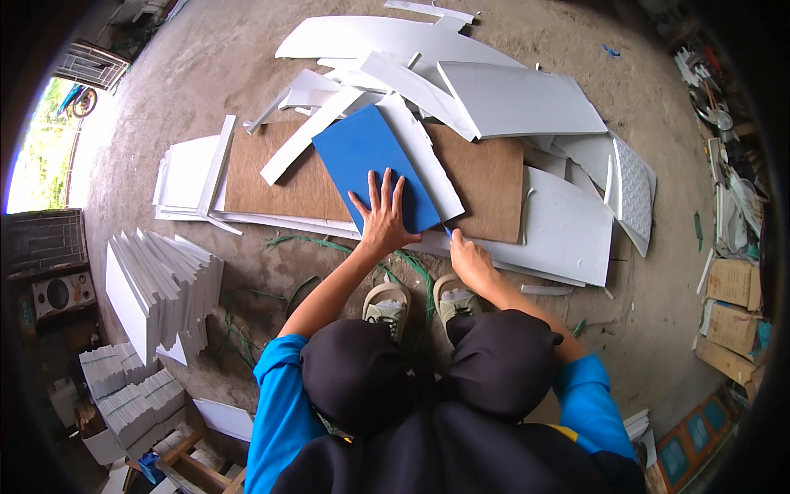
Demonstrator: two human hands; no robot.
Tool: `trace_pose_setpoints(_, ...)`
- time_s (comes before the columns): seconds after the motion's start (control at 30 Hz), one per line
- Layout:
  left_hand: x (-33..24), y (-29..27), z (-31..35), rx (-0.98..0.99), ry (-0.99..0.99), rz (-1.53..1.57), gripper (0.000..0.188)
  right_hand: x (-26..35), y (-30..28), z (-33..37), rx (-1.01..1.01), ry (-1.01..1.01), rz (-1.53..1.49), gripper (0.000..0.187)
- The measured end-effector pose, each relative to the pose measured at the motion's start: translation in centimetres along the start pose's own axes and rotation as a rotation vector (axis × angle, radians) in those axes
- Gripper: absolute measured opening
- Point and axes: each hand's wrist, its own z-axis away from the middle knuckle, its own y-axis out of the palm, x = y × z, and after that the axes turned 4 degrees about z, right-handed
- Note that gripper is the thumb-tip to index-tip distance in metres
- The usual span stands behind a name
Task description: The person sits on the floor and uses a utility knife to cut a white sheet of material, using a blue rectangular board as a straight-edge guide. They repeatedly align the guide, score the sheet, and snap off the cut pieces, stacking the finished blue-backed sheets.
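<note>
My left hand point(383, 216) lies flat on a blue rectangular board point(362, 148), fingers spread. The board rests at a slant over a white sheet point(426, 156), whose rough-edged strip shows along the board's right side. By the board's near right corner, my right hand point(473, 262) is closed on a slim blue tool point(448, 231); its working end is too small to make out. Beneath these lies a brown wooden panel point(485, 181), itself on top of large white sheets point(568, 222).
White offcuts point(411, 86) and a broad white panel point(522, 99) are heaped beyond the board. Upright white sheets point(156, 288) stand at left, with stacked white pieces point(140, 403) nearer me. Green twine point(411, 263) lies by my feet. Cardboard boxes point(732, 284) line the right side.
</note>
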Motion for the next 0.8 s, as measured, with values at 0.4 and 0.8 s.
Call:
trace_pose_setpoints(0.4, 0.4, -0.4, 0.1, 0.012, -0.009, -0.067, 0.121, 2.1, -8.4, -7.8, -0.166, -0.061, -0.083, 0.024)
trace_pose_setpoints(0.8, 0.2, -1.0, -0.4, 0.079, -0.023, 0.022, 0.122, 6.9, -7.2, -25.6, -0.242, -0.142, -0.006, 0.018)
